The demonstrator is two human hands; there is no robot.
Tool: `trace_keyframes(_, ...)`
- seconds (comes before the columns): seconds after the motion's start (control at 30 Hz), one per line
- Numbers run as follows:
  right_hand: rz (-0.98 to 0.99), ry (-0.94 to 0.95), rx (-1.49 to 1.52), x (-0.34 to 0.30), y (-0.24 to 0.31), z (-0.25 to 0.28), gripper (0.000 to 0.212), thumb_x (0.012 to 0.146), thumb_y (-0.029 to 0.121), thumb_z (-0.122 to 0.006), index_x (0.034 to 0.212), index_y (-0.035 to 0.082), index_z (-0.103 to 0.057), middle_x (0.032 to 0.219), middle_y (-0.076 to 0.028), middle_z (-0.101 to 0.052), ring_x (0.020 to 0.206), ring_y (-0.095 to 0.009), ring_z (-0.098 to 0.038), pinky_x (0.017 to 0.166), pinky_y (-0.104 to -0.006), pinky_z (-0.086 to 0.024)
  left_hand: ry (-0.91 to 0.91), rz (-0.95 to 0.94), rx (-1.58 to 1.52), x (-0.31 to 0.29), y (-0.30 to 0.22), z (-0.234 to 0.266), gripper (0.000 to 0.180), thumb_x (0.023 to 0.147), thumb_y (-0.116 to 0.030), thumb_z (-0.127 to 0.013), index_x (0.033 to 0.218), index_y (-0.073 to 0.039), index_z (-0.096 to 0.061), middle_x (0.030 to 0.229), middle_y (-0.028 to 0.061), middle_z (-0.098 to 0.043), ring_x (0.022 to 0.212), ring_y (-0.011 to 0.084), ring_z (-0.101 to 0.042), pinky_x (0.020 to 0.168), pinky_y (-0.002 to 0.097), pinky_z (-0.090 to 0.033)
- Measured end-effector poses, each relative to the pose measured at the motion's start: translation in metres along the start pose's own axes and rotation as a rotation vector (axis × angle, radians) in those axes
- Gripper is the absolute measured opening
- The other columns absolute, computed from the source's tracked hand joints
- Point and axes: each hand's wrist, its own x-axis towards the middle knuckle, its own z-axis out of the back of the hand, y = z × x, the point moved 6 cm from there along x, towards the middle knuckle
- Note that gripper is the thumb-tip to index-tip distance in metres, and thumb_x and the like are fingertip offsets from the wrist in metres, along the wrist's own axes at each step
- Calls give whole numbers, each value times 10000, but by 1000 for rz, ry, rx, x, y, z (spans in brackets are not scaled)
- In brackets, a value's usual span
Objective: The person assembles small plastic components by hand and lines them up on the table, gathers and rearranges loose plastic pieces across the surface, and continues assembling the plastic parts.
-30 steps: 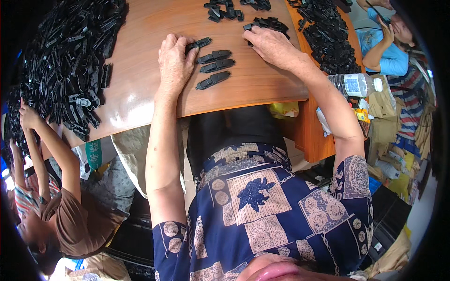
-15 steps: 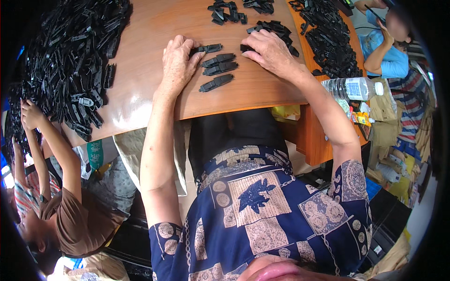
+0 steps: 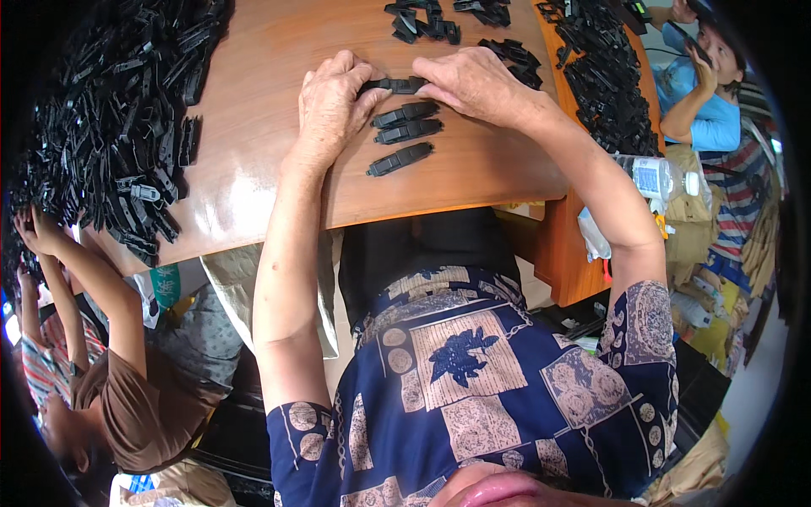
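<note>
- Your left hand (image 3: pixel 334 106) and right hand (image 3: pixel 477 83) pinch one black clip (image 3: pixel 395 84); fingers hide its ends.
- Bare table (image 3: pixel 279 160) lies near; black heaps crowd left and right.

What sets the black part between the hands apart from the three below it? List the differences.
The held part is pinched by the left hand and right hand; the three parts lie untouched on the table. The held part lies about level in the picture; the three slant up to the right. The held part stands alone; the three form a stacked row. All are black, slim and elongated.
</note>
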Motion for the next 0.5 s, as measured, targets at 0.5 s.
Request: trace_keyframes(0.5,-88,-73,80,27,-8,-1,320,937,393,-649,1036,91,-611,945,-100,-609,893,-307,-636,752,-435,-509,-29,14,-26,-2,-1,3,210,816,-235,-772,942,-78,-712,935,70,-625,966,285,-600,840,418,-450)
